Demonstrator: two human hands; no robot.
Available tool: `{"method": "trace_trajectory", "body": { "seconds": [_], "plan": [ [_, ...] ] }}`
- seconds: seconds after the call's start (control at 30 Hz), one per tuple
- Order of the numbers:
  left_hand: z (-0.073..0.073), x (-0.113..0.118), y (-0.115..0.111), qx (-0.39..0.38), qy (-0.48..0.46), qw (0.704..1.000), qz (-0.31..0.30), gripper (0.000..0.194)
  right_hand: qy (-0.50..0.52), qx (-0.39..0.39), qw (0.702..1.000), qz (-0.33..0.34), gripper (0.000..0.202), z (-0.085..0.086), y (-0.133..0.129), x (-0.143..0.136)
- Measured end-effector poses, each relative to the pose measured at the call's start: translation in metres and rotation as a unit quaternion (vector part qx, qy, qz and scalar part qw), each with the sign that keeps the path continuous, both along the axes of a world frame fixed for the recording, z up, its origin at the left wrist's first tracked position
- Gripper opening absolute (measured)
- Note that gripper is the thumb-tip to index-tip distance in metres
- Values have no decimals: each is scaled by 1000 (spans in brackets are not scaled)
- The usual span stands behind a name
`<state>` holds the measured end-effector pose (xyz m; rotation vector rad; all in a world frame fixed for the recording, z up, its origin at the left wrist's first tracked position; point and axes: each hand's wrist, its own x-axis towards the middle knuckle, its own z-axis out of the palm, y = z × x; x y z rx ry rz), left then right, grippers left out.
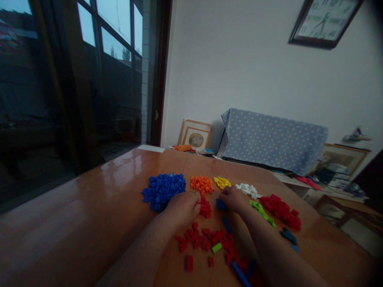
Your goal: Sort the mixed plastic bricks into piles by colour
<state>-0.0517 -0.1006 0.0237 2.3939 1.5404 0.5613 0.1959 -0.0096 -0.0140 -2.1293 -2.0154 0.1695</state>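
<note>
My left hand [187, 204] is closed, its fingertips against a small cluster of red toy bricks [205, 208]; whatever it pinches is hidden. My right hand [233, 198] is curled shut beside a blue brick [221, 204], and its grip is hidden too. To the left hand's far side lies a large heap of blue bricks [164, 187]. Loose red bricks [206, 238] are scattered between my forearms, with a lime green brick [217, 248] among them. A thin blue piece [226, 224] and a long blue strip [240, 274] lie nearer to me.
Piles of orange [202, 184], yellow [222, 182] and white pieces [247, 189] line the far side of the wooden table [119, 187]. Lime green pieces [262, 213], a red pile [281, 210] and dark blue pieces [289, 235] sit right. Beyond stands a dotted cloth-covered object [273, 139].
</note>
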Motion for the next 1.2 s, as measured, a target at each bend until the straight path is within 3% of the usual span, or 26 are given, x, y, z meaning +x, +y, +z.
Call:
{"method": "trace_trajectory", "body": {
  "seconds": [0.37,0.57,0.77,0.93,1.2],
  "plan": [
    [0,0,0,-6,4,1000,-1,16,24,-10,999,43,21,8,-11,9],
    [-2,1,1,-3,5,1000,-8,14,38,-57,990,121,5,19,-40,11],
    [-1,2,0,-14,4,1000,-9,14,22,-86,987,134,7,10,-64,5],
    [-1,1,0,-3,2,1000,-12,13,20,-83,989,119,15,4,-62,-1],
    [3,1,-3,-3,7,1000,0,12,8,-55,994,89,7,19,-43,0]
  ]
}}
